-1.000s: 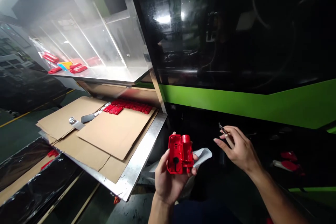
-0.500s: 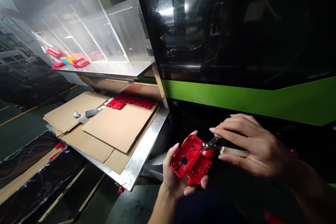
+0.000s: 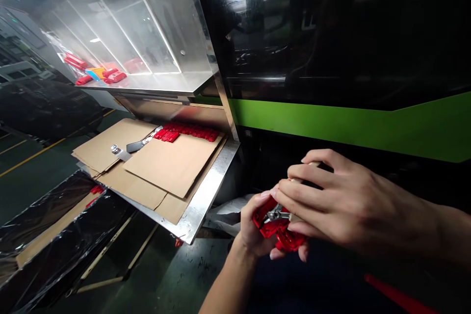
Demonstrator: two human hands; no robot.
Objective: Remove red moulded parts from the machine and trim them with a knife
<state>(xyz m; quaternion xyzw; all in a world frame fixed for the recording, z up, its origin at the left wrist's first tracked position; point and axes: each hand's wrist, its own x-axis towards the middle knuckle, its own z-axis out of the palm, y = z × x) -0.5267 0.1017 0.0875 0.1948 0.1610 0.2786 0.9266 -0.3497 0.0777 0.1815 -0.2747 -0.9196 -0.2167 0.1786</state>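
Observation:
My left hand (image 3: 255, 228) grips a red moulded plastic part (image 3: 281, 235) from below, low in the middle of the view. My right hand (image 3: 338, 201) is closed on small metal cutters (image 3: 277, 215) with pale handles. The cutter tips touch the red part's upper edge. My right fingers cover most of the part and the handles.
A steel table (image 3: 200, 196) to the left carries sheets of cardboard (image 3: 165, 164), a row of red parts (image 3: 186, 132) at its back and a metal scraper (image 3: 128, 148). A clear shelf above holds more red parts (image 3: 110, 77). A green and black machine (image 3: 331, 122) stands behind.
My right hand brought the cutters from the open air down onto the red part. My left hand tilted the part and moved it lower and rightward. The view shifted left.

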